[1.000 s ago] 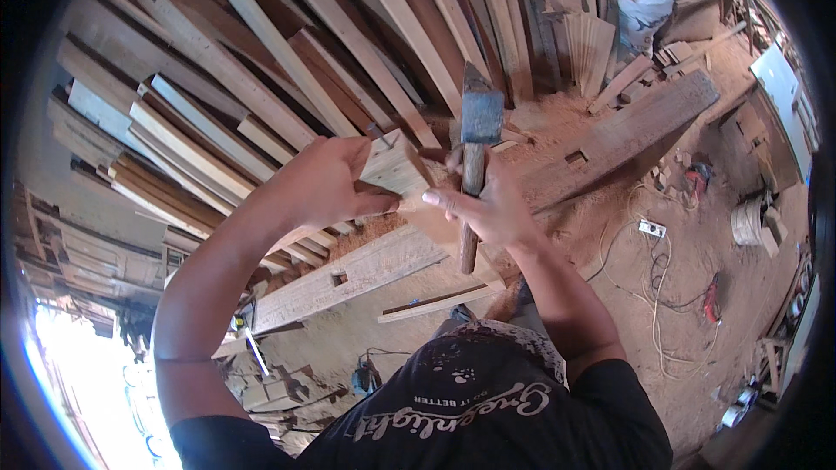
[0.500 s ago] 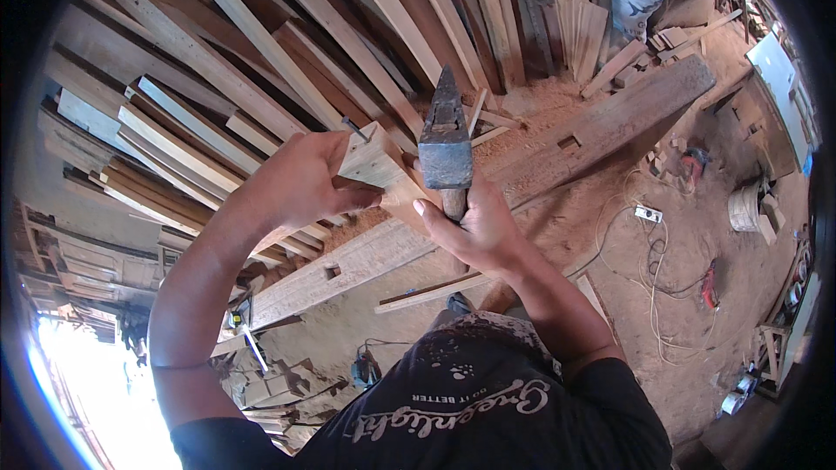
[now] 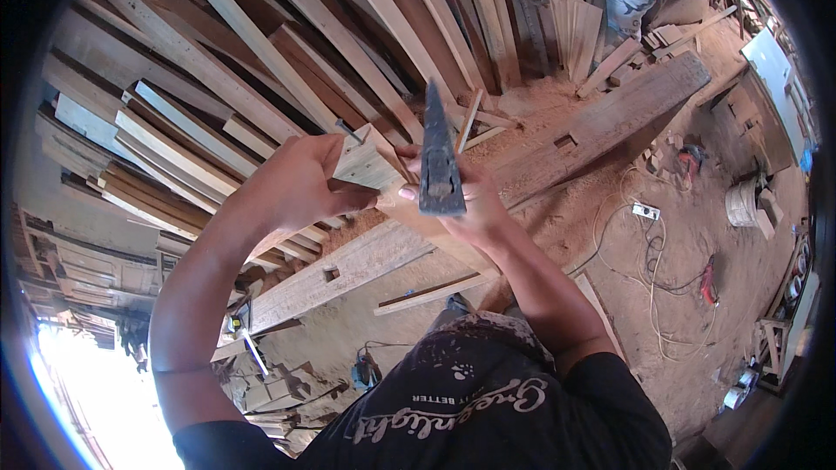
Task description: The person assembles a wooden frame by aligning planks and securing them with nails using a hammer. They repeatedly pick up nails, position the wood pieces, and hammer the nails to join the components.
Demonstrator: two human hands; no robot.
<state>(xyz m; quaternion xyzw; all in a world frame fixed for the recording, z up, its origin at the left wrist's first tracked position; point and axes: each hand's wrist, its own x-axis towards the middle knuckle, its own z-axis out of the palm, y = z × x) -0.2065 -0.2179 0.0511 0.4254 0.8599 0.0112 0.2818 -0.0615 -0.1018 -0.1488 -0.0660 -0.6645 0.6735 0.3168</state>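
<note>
A squared piece of light wood (image 3: 373,165) stands up toward me, its end grain facing upward. My left hand (image 3: 300,176) grips it from the left, fingers curled over the edge. A nail (image 3: 349,131) sticks out at the far edge of that end, close to my left fingers. My right hand (image 3: 481,213) is closed round the handle of a hammer (image 3: 441,161), just right of the wood. The hammer's dark metal head points away from me and hides most of its handle. My right fingertips lie against or very near the wood's side.
A long beam (image 3: 636,109) with square holes lies crosswise behind the wood. Many boards (image 3: 261,61) lean beyond it. Cables and a power strip (image 3: 645,211), a red power tool (image 3: 709,285) and a bucket (image 3: 740,206) are on the floor at right. Sawdust covers the ground.
The hammer head has tipped and dropped slightly toward me, so its top now shows more. My right hand has turned with it. My left hand and the wood have barely moved.
</note>
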